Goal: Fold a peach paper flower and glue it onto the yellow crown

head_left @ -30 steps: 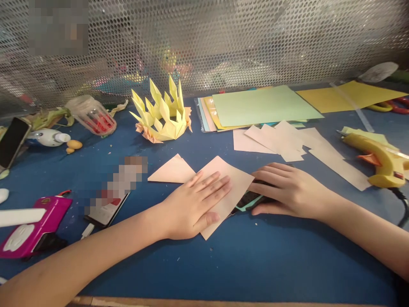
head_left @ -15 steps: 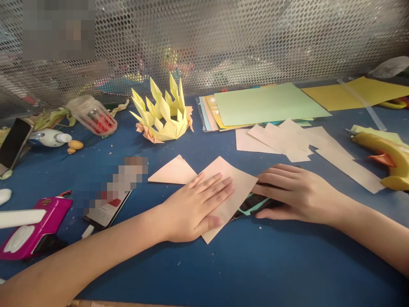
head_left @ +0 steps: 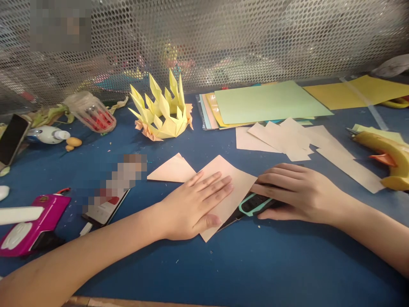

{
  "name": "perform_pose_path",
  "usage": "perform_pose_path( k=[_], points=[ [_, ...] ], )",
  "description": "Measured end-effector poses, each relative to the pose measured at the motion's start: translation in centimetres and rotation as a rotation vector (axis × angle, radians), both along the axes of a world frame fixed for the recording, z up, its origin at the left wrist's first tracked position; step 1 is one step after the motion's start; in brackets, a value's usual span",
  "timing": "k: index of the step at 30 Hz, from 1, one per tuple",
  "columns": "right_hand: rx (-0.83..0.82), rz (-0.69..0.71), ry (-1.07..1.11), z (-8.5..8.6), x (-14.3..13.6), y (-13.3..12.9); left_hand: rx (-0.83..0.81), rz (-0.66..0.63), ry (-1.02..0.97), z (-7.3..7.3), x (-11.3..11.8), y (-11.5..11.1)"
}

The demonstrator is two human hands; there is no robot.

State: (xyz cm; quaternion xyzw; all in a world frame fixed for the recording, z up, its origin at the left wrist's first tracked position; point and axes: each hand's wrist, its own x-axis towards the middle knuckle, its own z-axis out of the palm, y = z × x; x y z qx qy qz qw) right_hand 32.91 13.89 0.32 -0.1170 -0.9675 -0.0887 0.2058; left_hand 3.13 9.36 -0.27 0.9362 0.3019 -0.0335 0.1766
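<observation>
My left hand lies flat with fingers stretched out, pressing a pale pink sheet of paper against the blue table. The sheet is turned cornerwise and looks folded. My right hand is wrapped round a black and teal utility knife. Its dark blade runs under the right side of the sheet, and part of it is hidden there. Just left of the sheet is a pink paper triangle. Several pale pink paper pieces lie beyond my right hand.
A yellow folded-paper crown stands at the back. Coloured sheets are stacked to its right. A banana-shaped yellow object is at far right. A phone, a magenta device and a jar are on the left.
The utility knife has shifted slightly toward me, and more of its teal handle and dark blade shows beside the sheet. My left hand stays on the paper. The view has tilted slightly.
</observation>
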Motion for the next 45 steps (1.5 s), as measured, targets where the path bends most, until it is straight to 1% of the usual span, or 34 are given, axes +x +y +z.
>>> perform_pose_path(
  k=[6,11,15,19,20,22,24,27,29,31,33,35,36,38,40,42,43,45],
  points=[
    [-0.012,-0.007,0.011,0.0,-0.5,-0.5,0.004,-0.001,0.005,-0.1,0.1,0.0],
    [-0.038,0.03,0.0,-0.1,0.0,0.0,-0.014,-0.002,0.014,0.0,0.1,0.1],
    [-0.05,0.043,0.001,0.0,1.6,0.8,-0.041,-0.004,0.062,0.3,0.1,0.1],
    [-0.04,-0.029,0.046,0.9,4.3,1.8,-0.061,0.002,0.056,0.5,0.2,0.1],
    [-0.039,-0.065,0.071,1.1,5.0,2.0,-0.061,0.0,0.045,0.6,0.3,0.1],
    [-0.026,-0.182,0.15,1.4,6.0,2.2,-0.055,-0.004,0.028,0.8,0.3,0.1],
    [-0.011,-0.353,0.24,1.5,6.2,2.2,-0.053,-0.005,0.036,0.9,0.3,0.0],
    [-0.049,-0.627,0.302,0.9,5.0,1.7,-0.049,0.002,0.053,1.0,0.3,0.0],
    [-0.112,-0.75,0.288,0.1,3.5,1.3,-0.045,0.005,0.028,1.0,0.3,-0.1],
    [-0.17,-0.785,0.262,-0.8,1.8,0.8,-0.047,0.002,0.002,0.9,0.2,-0.1],
    [-0.207,-0.773,0.236,-1.5,0.5,0.4,-0.053,0.001,-0.002,0.8,0.2,0.0],
    [-0.227,-0.765,0.212,-1.7,0.0,0.0,-0.058,0.005,0.016,0.8,0.3,0.0],
    [-0.227,-0.778,0.205,-1.5,0.1,-0.1,-0.062,0.006,0.024,0.8,0.3,0.0],
    [-0.197,-0.86,0.212,-0.5,1.3,-0.1,-0.071,0.008,0.019,0.8,0.3,-0.1],
    [-0.134,-1.021,0.245,0.7,4.0,0.0,-0.071,0.008,-0.016,0.8,0.2,-0.2],
    [-0.056,-1.244,0.27,1.6,7.6,0.2,-0.068,0.009,-0.032,0.8,0.1,-0.2],
    [-0.035,-1.345,0.261,1.8,9.6,0.3,-0.068,0.01,-0.026,0.9,0.1,-0.3],
    [-0.013,-1.487,0.235,1.4,13.5,0.5,-0.072,0.012,0.002,1.0,0.2,-0.3]
  ],
)
